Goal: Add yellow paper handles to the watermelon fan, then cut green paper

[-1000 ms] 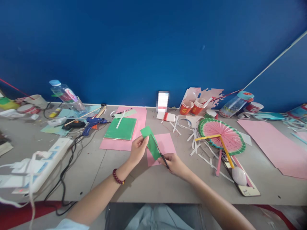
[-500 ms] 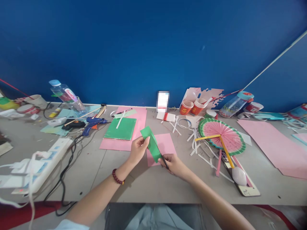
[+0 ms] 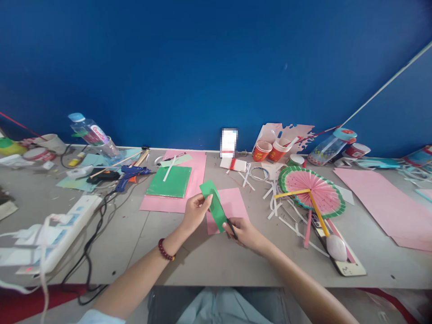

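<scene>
My left hand (image 3: 194,211) pinches a strip of green paper (image 3: 213,204) and holds it tilted above the table. My right hand (image 3: 245,231) is closed on small dark-handled scissors (image 3: 231,227), whose blades meet the lower end of the green strip. A small pink sheet (image 3: 229,207) lies on the table directly beneath both hands. A red bead bracelet (image 3: 165,249) circles my left wrist.
A green paper stack (image 3: 170,181) on pink paper sits behind my left hand. A blue glue gun (image 3: 131,173), bottle (image 3: 91,133) and power strip (image 3: 64,229) with cables fill the left. A watermelon fan (image 3: 312,191), white strips, red cups (image 3: 273,150) and a large pink sheet (image 3: 388,207) lie right.
The green strip has shifted slightly right and down between my hands, and the scissors have advanced a little along it. Everything else stays put.
</scene>
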Demonstrator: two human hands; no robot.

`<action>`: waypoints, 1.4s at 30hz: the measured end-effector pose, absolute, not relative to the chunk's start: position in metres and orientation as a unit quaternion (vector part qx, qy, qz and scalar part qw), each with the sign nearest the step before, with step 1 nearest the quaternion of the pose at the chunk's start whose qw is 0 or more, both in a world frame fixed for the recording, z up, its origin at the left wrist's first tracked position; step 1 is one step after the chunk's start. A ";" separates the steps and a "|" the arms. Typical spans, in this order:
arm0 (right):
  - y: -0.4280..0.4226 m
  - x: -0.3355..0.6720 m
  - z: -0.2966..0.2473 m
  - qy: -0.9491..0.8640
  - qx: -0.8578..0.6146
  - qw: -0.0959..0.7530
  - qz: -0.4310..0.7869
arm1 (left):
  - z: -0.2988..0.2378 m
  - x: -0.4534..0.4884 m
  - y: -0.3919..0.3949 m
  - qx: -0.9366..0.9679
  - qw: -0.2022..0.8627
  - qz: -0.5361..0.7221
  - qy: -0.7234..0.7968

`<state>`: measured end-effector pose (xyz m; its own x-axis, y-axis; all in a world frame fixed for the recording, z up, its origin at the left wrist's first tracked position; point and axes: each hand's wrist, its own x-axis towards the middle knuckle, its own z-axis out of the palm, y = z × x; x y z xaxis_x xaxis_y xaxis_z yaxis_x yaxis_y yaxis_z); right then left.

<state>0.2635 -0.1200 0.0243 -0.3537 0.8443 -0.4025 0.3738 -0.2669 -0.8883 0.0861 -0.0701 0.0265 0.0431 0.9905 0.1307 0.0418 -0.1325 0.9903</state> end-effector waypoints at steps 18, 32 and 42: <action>-0.120 0.262 0.021 -0.543 -0.522 0.234 0.614 | 0.020 0.087 -0.073 0.586 0.495 0.465 0.443; -0.119 0.261 0.021 -0.549 -0.529 0.240 0.600 | 0.015 0.085 -0.072 0.599 0.496 0.458 0.431; -0.119 0.262 0.017 -0.563 -0.528 0.245 0.587 | 0.015 0.086 -0.071 0.598 0.494 0.456 0.437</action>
<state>0.2620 -0.1190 0.0169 -0.3226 0.8819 -0.3437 0.3073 -0.2459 -0.9193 0.0857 -0.0714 0.0154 0.2026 0.9727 0.1133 0.0711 -0.1300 0.9890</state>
